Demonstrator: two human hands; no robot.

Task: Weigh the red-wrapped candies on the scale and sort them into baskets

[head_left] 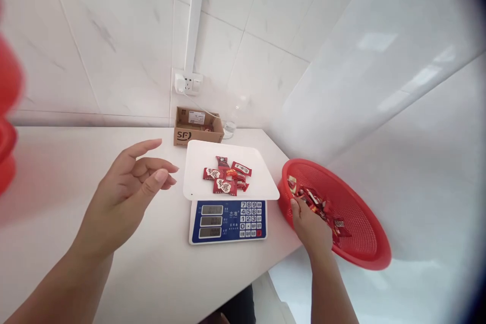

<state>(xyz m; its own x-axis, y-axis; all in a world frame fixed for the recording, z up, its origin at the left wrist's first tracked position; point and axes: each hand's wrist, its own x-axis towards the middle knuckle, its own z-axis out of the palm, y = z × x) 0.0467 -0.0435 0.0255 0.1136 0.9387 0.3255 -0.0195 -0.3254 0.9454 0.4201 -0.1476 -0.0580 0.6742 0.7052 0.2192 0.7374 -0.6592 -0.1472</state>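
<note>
My left hand (pixel 127 187) hovers over the white table, left of the scale, with nothing in it. Its fingers are loosely curled and apart. On the right, my right hand (pixel 313 225) closes over the near rim of a red plastic basket (pixel 366 215); most of its fingers are hidden. Inside the basket lie red-wrapped candies (pixel 322 207). Between my hands stands a digital scale (pixel 229 221) with a blue keypad panel. Several red-wrapped candies (pixel 225 187) lie loosely grouped on its white pan (pixel 261 182). The display digits are too faint to read surely.
A small cardboard box (pixel 182 136) stands behind the scale, by the wall. Above it, a white plug (pixel 179 83) sits in a wall socket, its cable running down behind the box. Blurred red plastic (pixel 7 81) shows at the left edge. The table (pixel 152 273) ends at the lower right.
</note>
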